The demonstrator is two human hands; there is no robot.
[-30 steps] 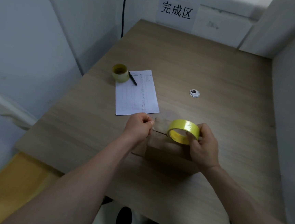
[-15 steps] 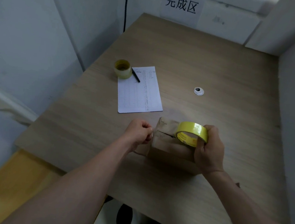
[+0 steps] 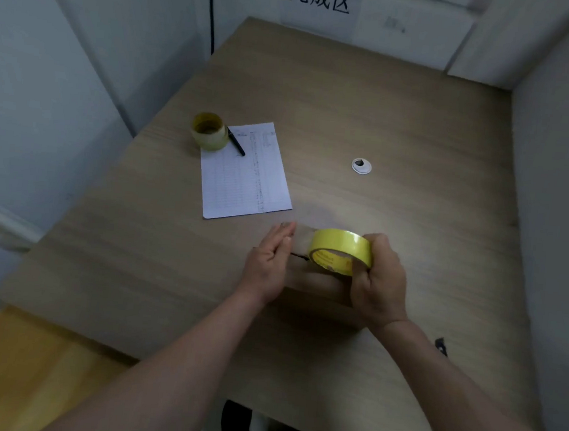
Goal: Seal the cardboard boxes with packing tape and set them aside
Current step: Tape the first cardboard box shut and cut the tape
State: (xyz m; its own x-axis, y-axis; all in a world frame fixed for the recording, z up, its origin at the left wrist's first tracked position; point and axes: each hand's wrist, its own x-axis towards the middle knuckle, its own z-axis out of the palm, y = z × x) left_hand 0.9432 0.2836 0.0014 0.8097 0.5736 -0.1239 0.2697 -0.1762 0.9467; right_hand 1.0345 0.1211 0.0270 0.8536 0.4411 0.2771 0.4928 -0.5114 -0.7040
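Two tape rolls: right hand point(image 3: 378, 285) grips one point(image 3: 341, 251); flat left hand point(image 3: 268, 262) presses box point(image 3: 315, 281).

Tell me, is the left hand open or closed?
Open: the left hand lies with straight fingers against the cardboard box.

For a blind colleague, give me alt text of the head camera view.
A right hand holds a yellow tape roll over a small cardboard box while the left hand presses flat against its side. Behind lie a sheet of paper, a pen and another tape roll.
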